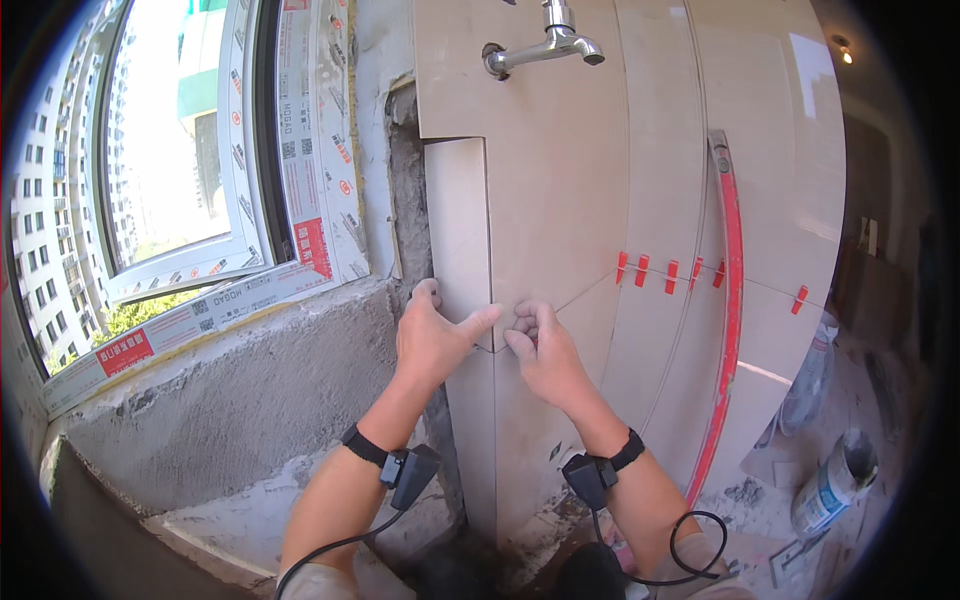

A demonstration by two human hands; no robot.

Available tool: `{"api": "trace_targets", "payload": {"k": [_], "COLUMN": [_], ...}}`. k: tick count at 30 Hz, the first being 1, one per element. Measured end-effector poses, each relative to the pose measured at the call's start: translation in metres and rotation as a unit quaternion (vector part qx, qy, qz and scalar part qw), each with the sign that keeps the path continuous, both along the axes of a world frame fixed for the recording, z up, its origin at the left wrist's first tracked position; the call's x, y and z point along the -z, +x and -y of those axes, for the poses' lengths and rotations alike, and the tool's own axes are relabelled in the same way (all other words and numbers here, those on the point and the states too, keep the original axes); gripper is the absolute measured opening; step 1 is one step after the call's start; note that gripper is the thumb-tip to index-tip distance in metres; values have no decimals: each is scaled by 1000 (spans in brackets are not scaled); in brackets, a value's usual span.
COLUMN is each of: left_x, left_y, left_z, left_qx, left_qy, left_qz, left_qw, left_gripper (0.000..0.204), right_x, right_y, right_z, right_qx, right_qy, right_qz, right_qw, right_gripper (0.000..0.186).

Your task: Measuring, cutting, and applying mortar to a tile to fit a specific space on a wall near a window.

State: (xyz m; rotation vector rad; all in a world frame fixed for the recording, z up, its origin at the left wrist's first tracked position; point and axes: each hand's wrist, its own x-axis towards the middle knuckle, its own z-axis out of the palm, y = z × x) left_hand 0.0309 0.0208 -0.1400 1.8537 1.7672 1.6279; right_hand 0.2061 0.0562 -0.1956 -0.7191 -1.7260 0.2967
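Observation:
A narrow beige wall tile (458,220) stands upright beside a larger beige tile (560,190), with a dark vertical joint between them. My left hand (428,340) spans the narrow tile, its fingers bent around the left edge and its thumb reaching across to the joint. Just right of that joint, my right hand (545,355) is closed in a pinch against the large tile. Whatever its fingertips hold, if anything, is too small or hidden to make out. Both wrists wear black straps with small boxes and cables.
Red wedges (671,276) sit along a horizontal joint to the right. A long red level (733,240) leans on the tiles. Above is a metal tap (555,46). An open window (180,270) and rough cement ledge (250,365) lie left; a bucket (835,485) stands at right.

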Motion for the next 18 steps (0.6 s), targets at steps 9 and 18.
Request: {"api": "trace_targets", "payload": {"k": [9, 18], "left_x": [15, 6], "left_y": [-8, -12], "left_z": [-7, -10], "left_qx": [16, 28], "left_qy": [19, 58], "left_qz": [-9, -62], "left_qw": [1000, 996], "left_gripper": [123, 128], "right_x": [-1, -8], "right_y": [-4, -2], "right_z": [-1, 7], "right_qx": [9, 17], "right_qy": [6, 2], "right_qz": [2, 9], "right_qw": [1000, 1000], "right_gripper": [26, 25]}}
